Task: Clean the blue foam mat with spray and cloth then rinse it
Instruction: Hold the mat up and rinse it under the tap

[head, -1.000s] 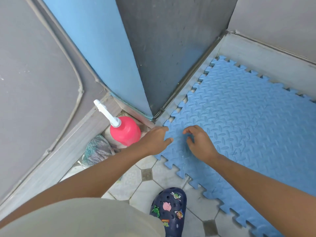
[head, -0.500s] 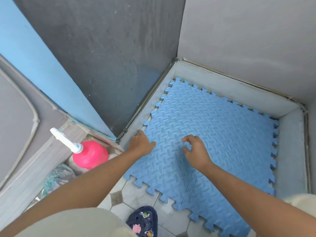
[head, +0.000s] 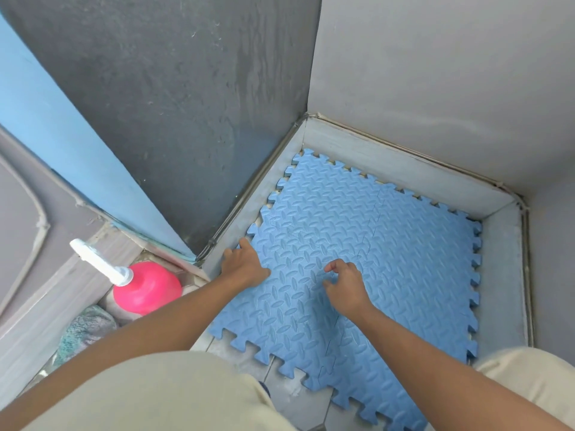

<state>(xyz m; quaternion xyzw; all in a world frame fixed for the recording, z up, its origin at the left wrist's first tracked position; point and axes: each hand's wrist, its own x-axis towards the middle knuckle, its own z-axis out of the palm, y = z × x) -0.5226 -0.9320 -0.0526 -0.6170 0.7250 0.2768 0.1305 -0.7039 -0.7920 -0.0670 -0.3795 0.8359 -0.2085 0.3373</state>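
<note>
The blue foam mat, with a leaf-embossed surface and jigsaw edges, lies flat on the floor in a corner between grey walls. My left hand rests palm down on the mat's left edge, fingers spread against the low curb. My right hand hovers on the mat's middle with fingers loosely curled, holding nothing. A pink spray bottle with a white nozzle stands on the floor to the left. A teal cloth lies bunched just in front of the bottle.
A low grey curb borders the mat at the back, left and right. A dark panel and a blue wall rise at the left. Grey floor tiles show by my knees. My beige shorts fill the bottom of the view.
The view has swung right and up, bringing the whole mat and corner into sight. Both hands have slid further onto the mat, away from the bottle.
</note>
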